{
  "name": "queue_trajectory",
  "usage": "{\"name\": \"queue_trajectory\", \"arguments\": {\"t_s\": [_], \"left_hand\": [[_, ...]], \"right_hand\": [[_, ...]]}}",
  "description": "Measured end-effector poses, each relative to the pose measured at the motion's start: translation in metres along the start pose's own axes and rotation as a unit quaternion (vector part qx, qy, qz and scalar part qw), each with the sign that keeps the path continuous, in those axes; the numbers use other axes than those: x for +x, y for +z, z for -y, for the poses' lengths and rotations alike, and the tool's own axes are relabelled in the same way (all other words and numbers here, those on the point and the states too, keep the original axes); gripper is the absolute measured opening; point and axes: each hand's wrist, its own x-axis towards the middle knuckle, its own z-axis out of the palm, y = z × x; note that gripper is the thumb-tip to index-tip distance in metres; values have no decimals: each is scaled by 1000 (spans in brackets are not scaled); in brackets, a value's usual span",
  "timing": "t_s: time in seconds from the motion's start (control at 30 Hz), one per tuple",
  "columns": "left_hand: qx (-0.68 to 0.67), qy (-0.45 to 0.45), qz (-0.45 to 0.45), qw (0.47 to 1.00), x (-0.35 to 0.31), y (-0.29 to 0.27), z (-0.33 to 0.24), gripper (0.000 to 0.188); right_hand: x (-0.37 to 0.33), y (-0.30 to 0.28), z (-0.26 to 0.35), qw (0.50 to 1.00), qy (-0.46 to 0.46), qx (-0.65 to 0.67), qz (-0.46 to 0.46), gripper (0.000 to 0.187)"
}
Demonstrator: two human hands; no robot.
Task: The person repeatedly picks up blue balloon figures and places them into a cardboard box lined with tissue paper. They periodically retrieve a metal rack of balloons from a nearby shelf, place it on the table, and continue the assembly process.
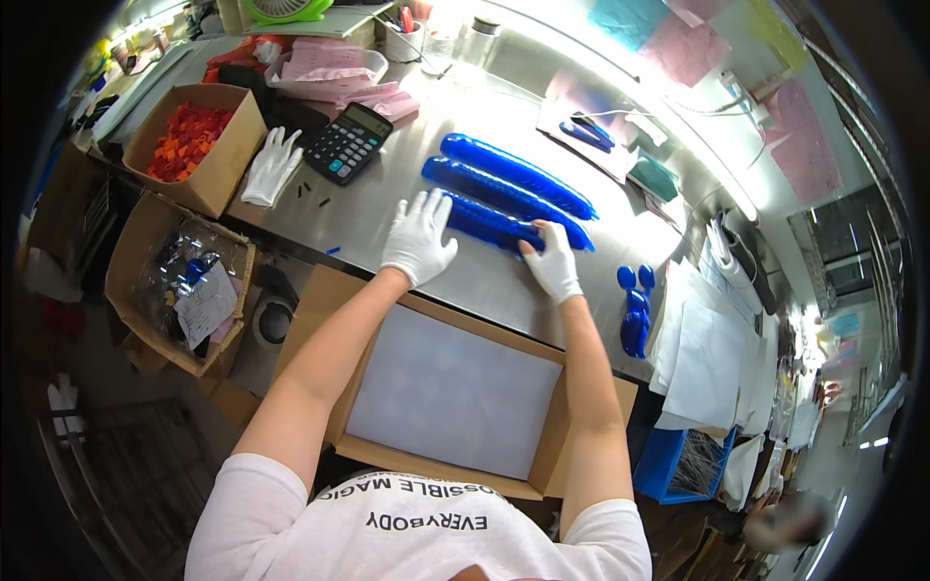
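Three long rows of glossy blue lens-shaped pieces lie side by side on the metal table: a far row [518, 175], a middle row [509, 198] and a near row [489, 225]. My left hand [418, 242], in a white glove, rests with fingers spread against the left end of the near row. At that row's right end, my gloved right hand [555, 267] has its thumb and fingers closed around the pieces; the thumb and a fingertip look uncovered. Several loose blue lens-shaped pieces [635, 315] lie in a small cluster to the right.
Before me is an open cardboard box [441, 476] with a pale sheet inside. A calculator [349, 142], a spare white glove [273, 167] and a carton of red-orange pieces [199, 145] are at left. Papers [712, 349] and a blue bin [659, 470] are at right.
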Motion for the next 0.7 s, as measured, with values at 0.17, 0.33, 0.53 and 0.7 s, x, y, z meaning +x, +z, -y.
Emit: {"name": "queue_trajectory", "arguments": {"t_s": [0.17, 0.33, 0.53, 0.7], "left_hand": [[-253, -17, 55, 966, -1, -11, 6, 62], [-645, -201, -150, 722, -41, -10, -30, 78], [-776, -232, -83, 580, -114, -77, -59, 54], [-727, -229, -27, 647, -172, -41, -42, 34]], "right_hand": [[51, 70, 90, 988, 27, -129, 77, 17], [32, 58, 122, 961, 191, 194, -39, 16], [-83, 30, 211, 897, 301, 321, -49, 27], [-143, 15, 203, 859, 396, 305, 110, 21]]}}
